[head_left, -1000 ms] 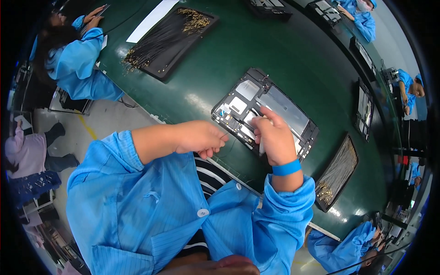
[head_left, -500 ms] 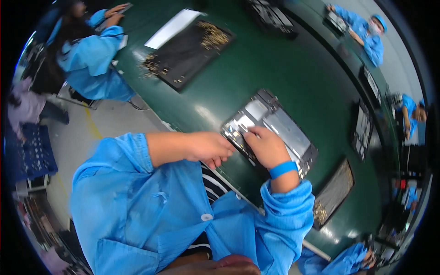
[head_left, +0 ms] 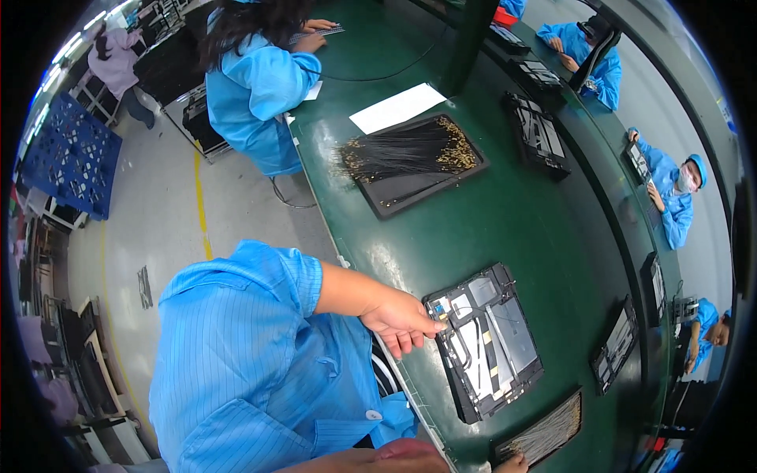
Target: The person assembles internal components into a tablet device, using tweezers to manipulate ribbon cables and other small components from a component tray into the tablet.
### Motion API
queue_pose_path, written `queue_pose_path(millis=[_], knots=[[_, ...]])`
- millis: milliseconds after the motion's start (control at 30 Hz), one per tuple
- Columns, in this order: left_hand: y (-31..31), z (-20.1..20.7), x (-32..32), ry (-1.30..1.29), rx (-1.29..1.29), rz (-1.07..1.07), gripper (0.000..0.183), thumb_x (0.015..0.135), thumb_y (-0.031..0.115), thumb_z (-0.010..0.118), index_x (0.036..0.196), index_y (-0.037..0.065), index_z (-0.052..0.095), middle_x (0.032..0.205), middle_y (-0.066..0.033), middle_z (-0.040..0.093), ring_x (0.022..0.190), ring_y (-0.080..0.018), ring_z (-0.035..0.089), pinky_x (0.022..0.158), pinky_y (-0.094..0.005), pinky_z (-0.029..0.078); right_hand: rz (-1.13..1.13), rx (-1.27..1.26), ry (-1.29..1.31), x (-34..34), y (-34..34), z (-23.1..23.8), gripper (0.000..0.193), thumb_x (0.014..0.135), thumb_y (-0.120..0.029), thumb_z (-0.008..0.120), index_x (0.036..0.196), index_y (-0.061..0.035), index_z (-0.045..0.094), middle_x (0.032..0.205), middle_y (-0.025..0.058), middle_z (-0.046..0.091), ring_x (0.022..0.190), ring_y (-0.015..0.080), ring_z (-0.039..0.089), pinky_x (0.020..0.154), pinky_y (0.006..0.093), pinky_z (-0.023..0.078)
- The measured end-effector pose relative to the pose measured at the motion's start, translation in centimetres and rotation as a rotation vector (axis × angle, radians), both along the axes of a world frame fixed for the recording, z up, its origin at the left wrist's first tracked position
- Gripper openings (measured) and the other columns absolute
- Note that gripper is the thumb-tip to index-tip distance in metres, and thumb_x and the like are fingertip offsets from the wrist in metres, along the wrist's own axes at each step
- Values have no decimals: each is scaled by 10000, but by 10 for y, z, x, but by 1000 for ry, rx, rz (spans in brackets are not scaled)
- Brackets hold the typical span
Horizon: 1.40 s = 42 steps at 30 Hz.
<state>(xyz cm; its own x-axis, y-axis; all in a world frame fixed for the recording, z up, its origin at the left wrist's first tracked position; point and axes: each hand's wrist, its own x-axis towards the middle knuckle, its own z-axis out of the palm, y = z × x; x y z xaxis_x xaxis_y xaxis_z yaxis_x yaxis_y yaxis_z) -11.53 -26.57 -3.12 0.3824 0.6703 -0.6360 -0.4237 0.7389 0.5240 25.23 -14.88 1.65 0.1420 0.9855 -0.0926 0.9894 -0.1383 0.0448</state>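
Observation:
An opened flat electronic device (head_left: pixel 505 335) with a black frame, silver panels and thin wires lies on the green table in front of me. My left hand (head_left: pixel 400 315) is at its near left edge, thumb stretched onto the corner and the other fingers apart, with nothing seen in its grip. At the bottom edge of the view, my right hand (head_left: pixel 512 463) shows only in part, by a dark tray (head_left: pixel 505 451) of thin cables (head_left: pixel 556 430) with gold-coloured ends. Its fingers are mostly cut off.
Farther left on the table, a larger black tray (head_left: pixel 402 206) holds many black cables with gold tips, beside a white sheet (head_left: pixel 398 108). Similar devices (head_left: pixel 536 134) stand along the far side. A co-worker in blue (head_left: pixel 256 102) works at the far left; others sit across the table.
My right hand has left the device and moved toward me and right, to the cable tray. My left hand stays at the device's edge, thumb now on it. The whole view has shifted.

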Motion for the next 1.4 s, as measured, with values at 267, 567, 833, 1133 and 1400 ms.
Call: queue_pose_path(millis=[267, 567, 833, 1133, 1400], knots=[[-2, -4, 3, 6, 1, -12, 636, 786, 443, 488, 1144, -61, 342, 1090, -200, 390, 933, -285, 468, 733, -397, 459, -125, 208, 37, -16, -26, 5, 376, 789, -288, 437, 994, 6, 551, 805, 215, 582, 710, 350, 563, 629, 386, 457], [3, 5, 14, 252, 95, -152, 516, 822, 436, 422, 1061, -22, 441, 968, -125, 450, 817, -229, 490, 653, -344, 483, -291, 311, 356, 25, -36, -27, 464, 831, -367, 414, 987, 55, 527, 941, 228, 550, 857, 319, 530, 759, 343, 402], [2, 60, 30, 895, 1024, -534, 332, 791, 228, 514, 1047, 17, 489, 870, -159, 548, 772, -295, 541, 675, -344, 438, 73, 209, 1117, -66, -65, 23, 96, 765, -98, 569, 825, -33, 605, 761, 58, 599, 696, 125, 546, 619, 242, 441], [17, 60, 53, 910, 1430, -423, 175, 684, 19, 578, 854, 2, 542, 842, -149, 547, 736, -312, 539, 626, -361, 444, 470, -617, 1397, -117, -77, 9, 258, 775, -289, 565, 850, -45, 606, 753, 70, 586, 696, 124, 545, 618, 247, 434], [15, 49, 56, 1046, 1497, -348, 175, 670, -12, 582, 838, -4, 533, 818, -146, 537, 750, -305, 530, 662, -357, 438, 369, -729, 1460, -110, -81, 4, 277, 797, -291, 520, 919, -49, 579, 738, 24, 560, 665, 98, 515, 603, 232, 426]])
